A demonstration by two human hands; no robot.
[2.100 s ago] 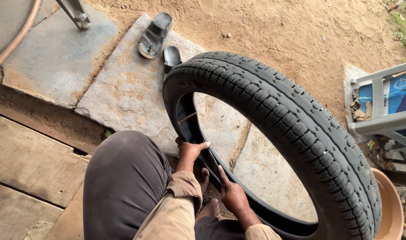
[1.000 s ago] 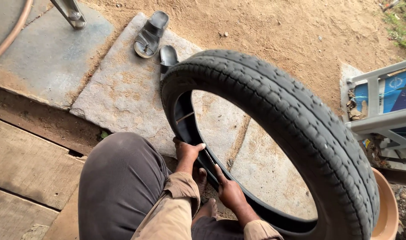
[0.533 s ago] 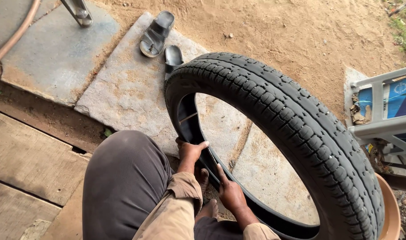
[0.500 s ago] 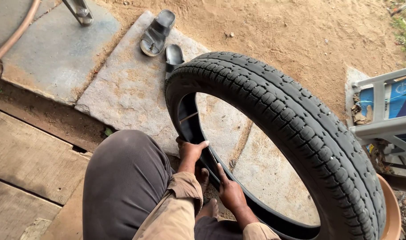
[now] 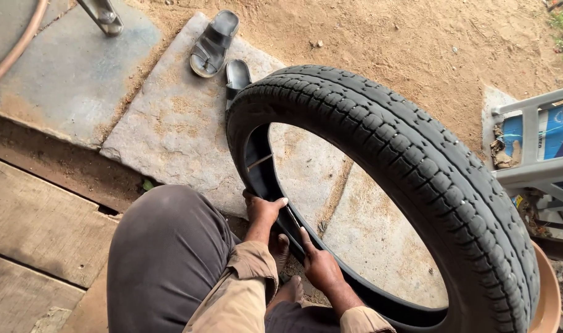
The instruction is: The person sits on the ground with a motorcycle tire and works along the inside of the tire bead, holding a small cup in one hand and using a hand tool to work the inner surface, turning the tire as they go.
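Note:
A large black tyre (image 5: pixel 417 166) with a blocky tread stands upright on the ground in front of me. Inside its rim lies a black inner tube (image 5: pixel 263 176) with a thin valve stem (image 5: pixel 260 161) sticking inward. My left hand (image 5: pixel 263 209) grips the tyre's lower inner edge at the tube. My right hand (image 5: pixel 318 265) presses on the same edge a little to the right, fingers pointing up along it. My knee in dark trousers (image 5: pixel 170 259) fills the lower left.
Two dark sandals (image 5: pixel 216 43) lie on a stone slab (image 5: pixel 170 123) behind the tyre. A grey metal frame with blue panels (image 5: pixel 540 148) stands at right, an orange basin rim (image 5: pixel 546 296) below it. Wooden planks (image 5: pixel 35 228) are at left, sandy ground beyond.
Both hands stay on the tyre's lower inner edge. The view shifts slightly; the tyre hardly moves.

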